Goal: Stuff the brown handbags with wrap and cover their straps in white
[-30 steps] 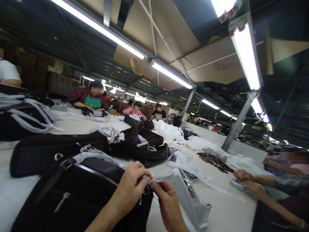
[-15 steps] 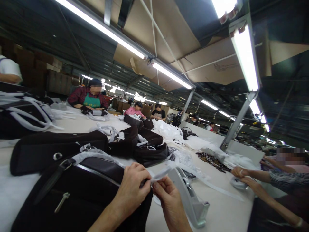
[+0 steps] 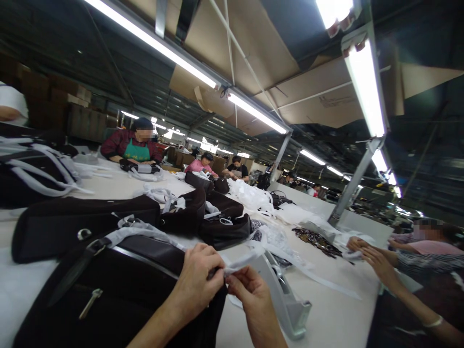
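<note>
Two hands (image 3: 201, 275) (image 3: 255, 297) pinch white strip (image 3: 243, 262) | grey dispenser (image 3: 281, 290) beside | dark bags (image 3: 119, 217) behind

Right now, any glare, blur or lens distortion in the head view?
Head view: overhead tubes blown out white; dark bag loses detail in its black fabric; zip pull still readable; table tilted by the wide, slanted framing; distant background soft.

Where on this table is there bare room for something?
The widest bare patch of table lies between the grey holder, the white strip and the table's right edge. Another, back left, lies between the long dark bag and the green-aproned person. The middle is crowded: dark bags, white wrapping.
</note>
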{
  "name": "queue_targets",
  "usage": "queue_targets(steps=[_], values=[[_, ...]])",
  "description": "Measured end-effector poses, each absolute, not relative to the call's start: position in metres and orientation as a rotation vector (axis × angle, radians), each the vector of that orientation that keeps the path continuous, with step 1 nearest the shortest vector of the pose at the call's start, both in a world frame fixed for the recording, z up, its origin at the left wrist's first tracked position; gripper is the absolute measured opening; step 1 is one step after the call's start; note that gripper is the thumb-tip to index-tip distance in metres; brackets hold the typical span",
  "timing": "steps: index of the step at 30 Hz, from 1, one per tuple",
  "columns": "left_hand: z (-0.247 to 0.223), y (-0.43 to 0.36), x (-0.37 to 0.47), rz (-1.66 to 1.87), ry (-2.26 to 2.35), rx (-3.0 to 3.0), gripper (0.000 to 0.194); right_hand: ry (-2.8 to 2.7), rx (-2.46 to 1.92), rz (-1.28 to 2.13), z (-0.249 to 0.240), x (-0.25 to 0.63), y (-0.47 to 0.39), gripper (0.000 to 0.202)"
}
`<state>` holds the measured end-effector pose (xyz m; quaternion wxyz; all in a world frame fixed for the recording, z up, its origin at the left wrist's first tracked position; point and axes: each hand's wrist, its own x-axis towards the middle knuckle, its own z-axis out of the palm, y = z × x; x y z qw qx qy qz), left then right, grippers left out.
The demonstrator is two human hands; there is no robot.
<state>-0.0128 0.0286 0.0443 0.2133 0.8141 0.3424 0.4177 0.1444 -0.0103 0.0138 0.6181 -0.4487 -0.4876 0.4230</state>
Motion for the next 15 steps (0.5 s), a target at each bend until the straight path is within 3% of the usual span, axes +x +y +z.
queue_targets(steps=[8,11,15], values=[[0.051,0.028,-0.021,1.058,0.868,2.211,0.017,-1.400,-1.173,0.590,0.009,0.170,0.012,0.041],[0.050,0.028,-0.023,1.059,0.814,2.170,0.016,-1.523,-1.053,0.710,0.013,0.177,0.017,0.046],[0.049,0.030,-0.025,1.054,0.702,2.153,0.016,-1.583,-0.896,0.956,0.013,0.171,0.018,0.023]])
